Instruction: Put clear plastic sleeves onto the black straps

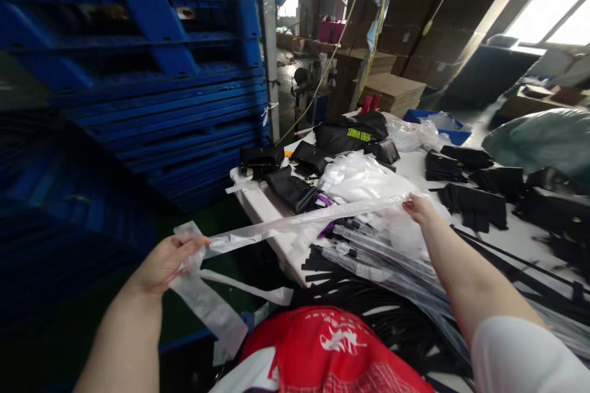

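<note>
A long, narrow strip of clear plastic sleeve (295, 221) stretches between my hands over the table edge. My left hand (173, 258), out to the left, is closed on one end, with more plastic bunched there and loose tails hanging below. My right hand (418, 207) pinches the other end above the table. Under the strip lies a heap of white plastic sleeves (364, 175). Closer to me is a bundle of black straps (369, 252), some inside clear sleeves. Black leather-like pouches (290, 187) lie at the table's left corner.
Stacked blue pallets (175, 104) rise on the left beside a metal post (270, 43). More black pouches (474, 202) lie on the right of the white table (410, 166). A blue bin (456, 133) and a large plastic-wrapped bundle (544, 138) are farther back.
</note>
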Demonstrator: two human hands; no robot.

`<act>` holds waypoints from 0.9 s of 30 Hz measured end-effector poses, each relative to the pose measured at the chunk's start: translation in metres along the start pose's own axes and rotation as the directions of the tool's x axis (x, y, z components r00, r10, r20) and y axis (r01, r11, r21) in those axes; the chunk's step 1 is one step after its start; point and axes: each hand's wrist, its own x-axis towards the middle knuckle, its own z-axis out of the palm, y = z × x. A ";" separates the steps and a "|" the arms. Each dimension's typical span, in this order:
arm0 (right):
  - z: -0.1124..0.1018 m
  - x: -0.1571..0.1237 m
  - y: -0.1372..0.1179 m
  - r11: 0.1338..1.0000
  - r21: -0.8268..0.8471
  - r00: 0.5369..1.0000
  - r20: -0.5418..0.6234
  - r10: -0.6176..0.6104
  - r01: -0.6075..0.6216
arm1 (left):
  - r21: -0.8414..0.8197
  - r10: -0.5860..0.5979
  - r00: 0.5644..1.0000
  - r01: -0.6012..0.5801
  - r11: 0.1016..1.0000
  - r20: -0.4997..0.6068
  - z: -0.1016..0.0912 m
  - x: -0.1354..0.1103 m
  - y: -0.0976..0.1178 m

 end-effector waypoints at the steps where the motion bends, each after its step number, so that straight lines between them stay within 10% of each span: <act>1: 0.002 0.000 0.000 0.999 -0.016 0.999 0.005 0.034 -0.034 | -0.011 -0.018 1.000 0.018 1.000 -0.008 -0.009 -0.002 -0.006; 7: 0.044 -0.025 0.020 0.992 -0.090 0.992 0.080 0.095 -0.088 | 0.343 -0.058 0.996 0.075 0.936 -0.061 -0.052 0.024 -0.049; 11: 0.079 -0.064 0.034 0.989 -0.148 0.967 0.254 0.027 0.011 | 0.806 0.131 0.973 0.077 0.586 -0.188 -0.063 0.056 -0.060; 16: 0.130 -0.138 0.057 0.968 -0.233 0.878 0.477 0.028 0.096 | 0.725 0.306 0.907 -0.416 0.550 0.288 0.025 0.041 -0.056; 21: 0.161 -0.208 0.073 0.953 -0.260 0.727 0.683 0.070 0.152 | 0.300 0.335 0.644 -0.673 0.676 0.688 0.149 0.008 -0.073; 23: 0.160 -0.223 0.071 0.948 -0.244 0.684 0.728 0.042 0.202 | 0.296 0.320 0.648 -0.658 0.692 0.691 0.174 0.002 -0.082; 27: 0.146 -0.227 0.061 0.932 -0.215 0.744 0.664 -0.080 0.291 | 0.405 0.216 0.705 -0.599 0.690 0.676 0.182 0.005 -0.093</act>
